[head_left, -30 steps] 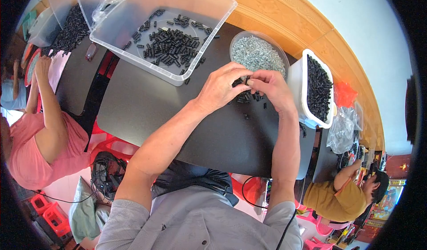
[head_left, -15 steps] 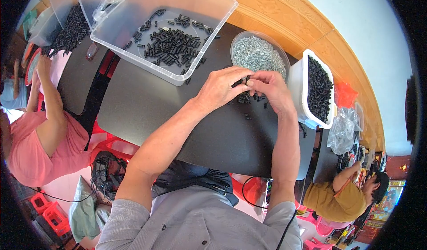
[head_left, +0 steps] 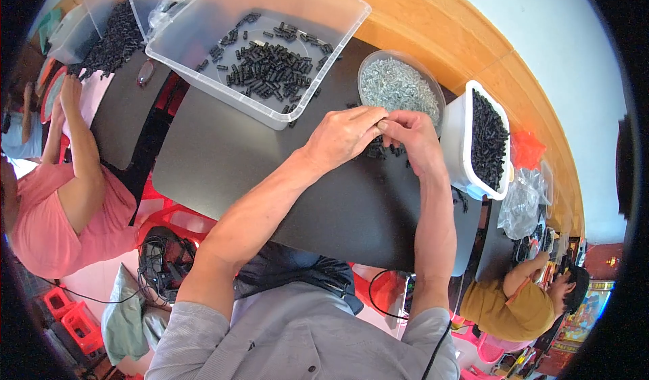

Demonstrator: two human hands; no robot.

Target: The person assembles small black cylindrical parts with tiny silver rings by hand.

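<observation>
My left hand (head_left: 343, 138) and my right hand (head_left: 418, 136) meet over the dark table, fingertips pinched together. Whatever lies between those fingertips is hidden by the fingers. Beneath and just behind them is a small loose pile of black plastic parts (head_left: 378, 151), partly covered by my hands. Right behind my fingers stands a round clear tub (head_left: 362, 90) filled with small silvery metal pieces (head_left: 399, 86), which look like screws. To the right of my right hand, a white bucket (head_left: 458, 136) is full of short black parts (head_left: 489, 136).
A large clear plastic bin (head_left: 216, 90) with scattered black cylindrical parts (head_left: 270, 69) stands at the back left of the table (head_left: 223, 157). Clear plastic bags (head_left: 519, 204) lie beyond the bucket. One person in pink (head_left: 74, 211) sits at left, another in mustard (head_left: 510, 305) at right.
My fingertips have drawn closer together, and the dark gap between them is gone. A single black part that lay in front of the pile no longer shows. The whole view has shifted slightly.
</observation>
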